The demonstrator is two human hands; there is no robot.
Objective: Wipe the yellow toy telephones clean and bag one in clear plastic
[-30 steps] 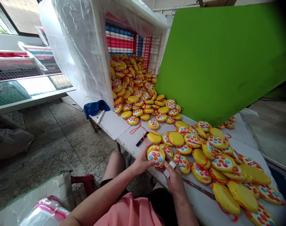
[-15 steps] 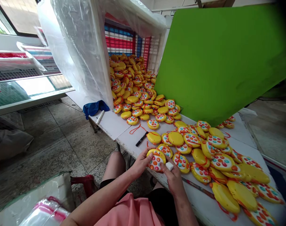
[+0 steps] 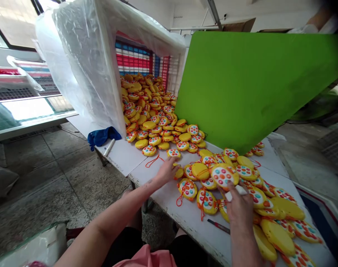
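My left hand (image 3: 166, 171) reaches over the table's front part, fingers stretched out at a plain yellow oval toy (image 3: 179, 173) and partly covering it. Whether it grips that toy is unclear. My right hand (image 3: 239, 204) is closed on a yellow oval toy (image 3: 224, 175), its white face with coloured dots turned up. A small white block (image 3: 235, 193) is also held in that hand, near the thumb. Around both hands lie more yellow toys with orange cords, such as a dotted toy (image 3: 188, 189) and another dotted toy (image 3: 207, 201).
A plastic-wrapped crate (image 3: 106, 70) lies on its side, spilling a heap of toys (image 3: 146, 107). A green board (image 3: 249, 89) leans behind. A blue cloth (image 3: 102, 137), a white stick (image 3: 109, 147) and a dark thin tool (image 3: 218, 226) lie on the white table (image 3: 138, 157).
My right hand has carried the dotted toy to the right, over the pile. My left hand has let go of it and moved forward to a plain yellow toy. The view has shifted.
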